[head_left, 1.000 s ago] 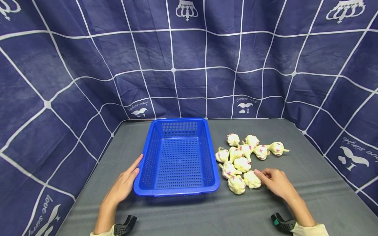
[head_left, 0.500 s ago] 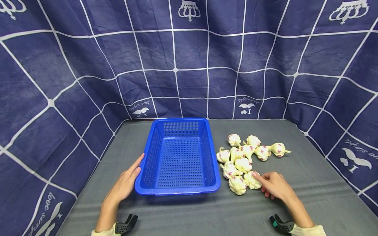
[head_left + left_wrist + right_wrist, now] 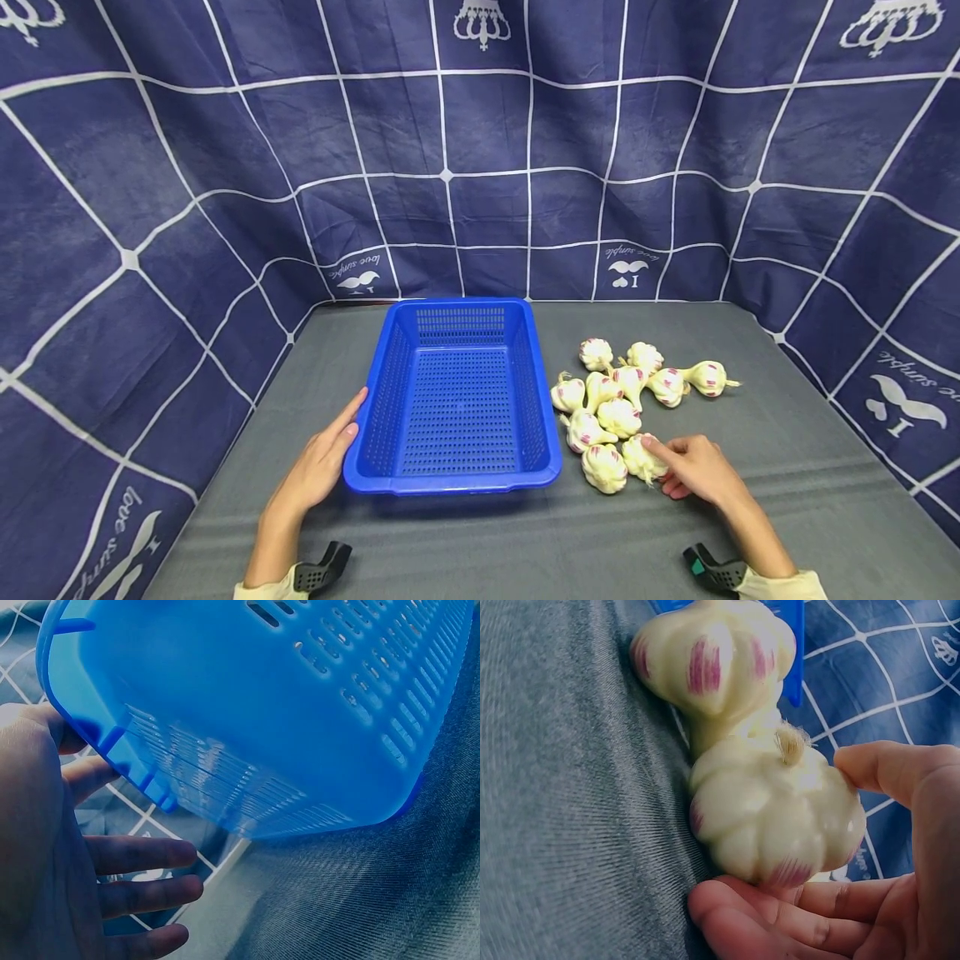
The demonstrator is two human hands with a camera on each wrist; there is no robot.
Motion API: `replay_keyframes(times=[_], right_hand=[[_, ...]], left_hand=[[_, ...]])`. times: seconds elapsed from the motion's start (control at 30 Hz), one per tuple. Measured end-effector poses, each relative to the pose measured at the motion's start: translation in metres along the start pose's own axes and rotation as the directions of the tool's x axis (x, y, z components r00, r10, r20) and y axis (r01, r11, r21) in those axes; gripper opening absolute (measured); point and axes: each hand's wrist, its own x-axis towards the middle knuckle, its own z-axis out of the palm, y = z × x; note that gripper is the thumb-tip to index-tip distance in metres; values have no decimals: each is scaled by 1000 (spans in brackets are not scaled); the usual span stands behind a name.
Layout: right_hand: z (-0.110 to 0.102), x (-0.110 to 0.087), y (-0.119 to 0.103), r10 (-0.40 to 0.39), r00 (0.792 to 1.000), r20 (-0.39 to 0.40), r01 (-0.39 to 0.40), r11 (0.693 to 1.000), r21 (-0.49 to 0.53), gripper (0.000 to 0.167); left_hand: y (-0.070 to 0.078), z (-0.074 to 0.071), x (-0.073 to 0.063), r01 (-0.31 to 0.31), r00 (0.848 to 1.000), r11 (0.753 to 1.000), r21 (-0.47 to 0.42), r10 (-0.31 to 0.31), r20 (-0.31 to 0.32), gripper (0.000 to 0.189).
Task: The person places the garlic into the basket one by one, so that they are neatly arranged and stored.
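Note:
A blue plastic basket with slotted walls stands in the middle of the table, nothing lying in it. My left hand is at its left side, thumb and index finger touching the rim; in the left wrist view the other fingers stretch out straight below the rim. To the basket's right, my right hand pinches the nearest garlic bulb, thumb on one side and fingers on the other. The right wrist view shows that bulb low on the cloth, its root tuft visible, against another garlic bulb.
Several more garlic bulbs lie clustered between the basket and my right hand, one bulb at the far right of the group. Grey cloth covers the table. A blue curtain with white lines encloses the back and sides.
My right hand has brought its fingers down against the near garlic bulb, which has turned slightly. The left hand stays at the basket; the head view has shifted a little.

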Motion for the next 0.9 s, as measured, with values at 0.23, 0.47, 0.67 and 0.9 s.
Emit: replay_keyframes(times=[0.23, 0.47, 0.67, 0.9], right_hand=[[-3, -2, 0, 4, 1000, 27, -7, 996, 91, 54], [-8, -6, -2, -8, 999, 40, 3, 992, 125, 44], [-17, -10, -4, -40, 999, 25, 36, 990, 139, 40], [-20, -13, -3, -106, 994, -13, 106, 976, 192, 41]], left_hand=[[-1, 0, 1, 0, 1000, 1000, 8, 0, -9, 48], [1, 0, 0, -2, 1000, 1000, -3, 2, -15, 47], [2, -1, 0, -11, 1000, 1000, -21, 10, -23, 47], [1, 0, 0, -10, 1000, 1000, -17, 10, -19, 47]])
